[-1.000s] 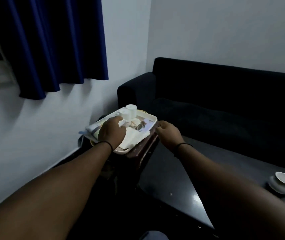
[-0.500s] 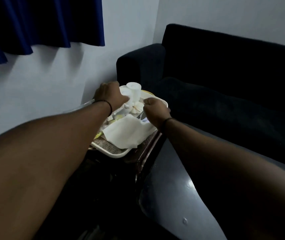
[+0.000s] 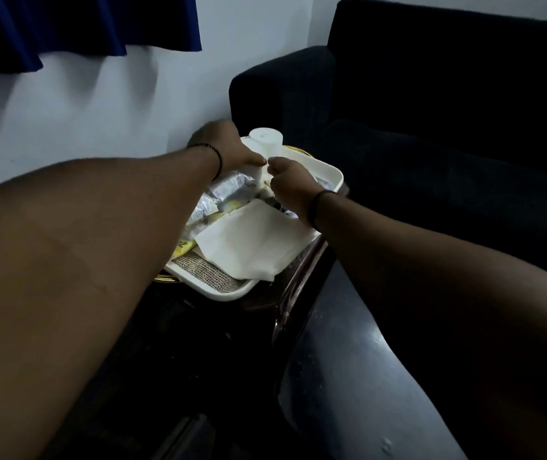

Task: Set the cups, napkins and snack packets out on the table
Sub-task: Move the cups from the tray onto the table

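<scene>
Both hands were at the cup stack [image 3: 265, 142] on the tray [image 3: 331, 172]: the left hand [image 3: 224, 146] gripped its side, the right hand [image 3: 290, 179] pinched at its base. Napkins [image 3: 252, 242] and packets [image 3: 224, 190] lay undisturbed on the tray. Judged step: fetching cups; next, lift the stack upright across to the table [image 3: 342, 376].

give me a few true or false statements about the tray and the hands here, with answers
1. Both hands meet at the stack of white cups at the far end of the tray. True.
2. The napkin lies on the dark table. False: it lies on the tray, at its near end.
3. Snack packets lie on the tray beside the napkin. True.
4. The right hand holds a spoon. False: its fingers are at the base of the cups, and no spoon shows.
5. The left hand rests on the sofa. False: it is over the tray, against the cups.
</scene>
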